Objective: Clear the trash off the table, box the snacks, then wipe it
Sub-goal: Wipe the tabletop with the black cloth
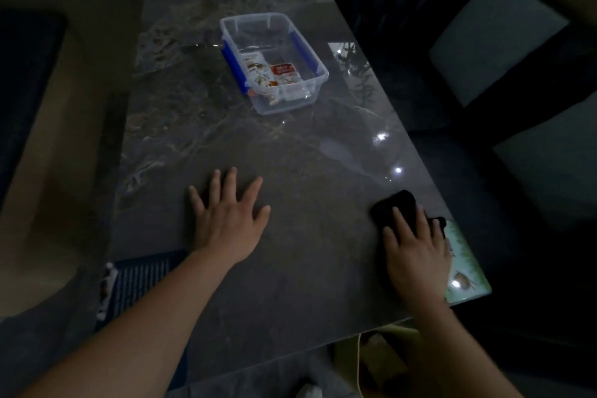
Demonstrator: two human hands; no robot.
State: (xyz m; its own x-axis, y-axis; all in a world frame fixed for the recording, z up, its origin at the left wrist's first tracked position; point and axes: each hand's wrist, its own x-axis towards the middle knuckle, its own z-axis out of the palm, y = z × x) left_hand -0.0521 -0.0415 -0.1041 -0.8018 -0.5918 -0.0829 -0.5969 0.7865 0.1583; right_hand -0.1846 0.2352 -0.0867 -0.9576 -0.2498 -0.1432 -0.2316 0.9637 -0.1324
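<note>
Pressing a dark, soft folded cloth (395, 207) flat near the dark marble table's (290, 268) right edge, the right hand (416, 255) lies open-palmed on it; left hand (229, 213) splayed empty; cloth probably limp, best pinched at a fold.

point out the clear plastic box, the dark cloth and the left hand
clear plastic box (318, 92): head view, on its near right wall.
dark cloth (395, 203): head view, on the part showing beyond the fingers of the right hand.
left hand (231, 220): head view, on the back of the hand, flat on the table.
</note>
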